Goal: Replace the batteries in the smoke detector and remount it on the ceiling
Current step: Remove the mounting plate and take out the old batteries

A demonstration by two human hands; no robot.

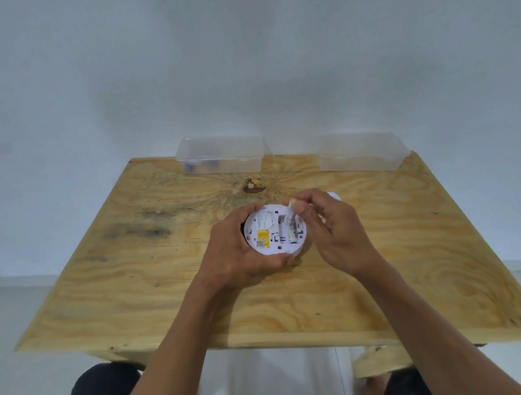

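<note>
Left hand: my fingers curl around the rim of the smoke detector, a round white plastic disc, back side up, at frame centre above the desk.
Right hand: fingertips pinch a battery, a slim cylinder, tilted into its slot.
Desk: bare grained plywood.

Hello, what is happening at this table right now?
A person is working on a white smoke detector that lies with its back side up on a wooden table. The left hand grips the detector by its rim. The right hand holds the top end of a battery, whose lower end is in the open compartment. Two clear plastic boxes stand at the far edge.
</note>
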